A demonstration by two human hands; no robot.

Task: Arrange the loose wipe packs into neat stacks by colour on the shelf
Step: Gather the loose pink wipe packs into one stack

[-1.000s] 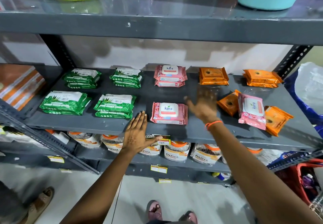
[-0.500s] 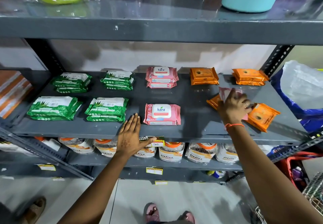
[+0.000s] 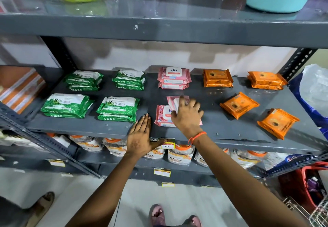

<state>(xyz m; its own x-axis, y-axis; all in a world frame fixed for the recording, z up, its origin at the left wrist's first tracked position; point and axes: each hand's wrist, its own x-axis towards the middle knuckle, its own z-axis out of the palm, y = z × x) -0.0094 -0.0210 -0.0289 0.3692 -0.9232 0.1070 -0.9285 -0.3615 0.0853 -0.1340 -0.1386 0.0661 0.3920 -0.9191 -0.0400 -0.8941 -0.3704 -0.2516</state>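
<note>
I had the right hand (image 3: 186,118) clasping a pink pack (image 3: 174,101), lowering it onto the front pink pack (image 3: 162,116) so the colours matched. The left hand (image 3: 140,138) lay flat and spread on the shelf (image 3: 221,129) edge (steadying, I judged). The labels read "kara".

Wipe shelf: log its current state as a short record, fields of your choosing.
green stacks: four, at the left of the shelf
pink back stack: tidy
pink front pack: flat on the shelf
right hand: holds the carried pink pack over the pink front pack
left hand: flat on the shelf edge, empty
orange stacks: two, at the back right
loose orange packs: two, and, unstacked
</note>
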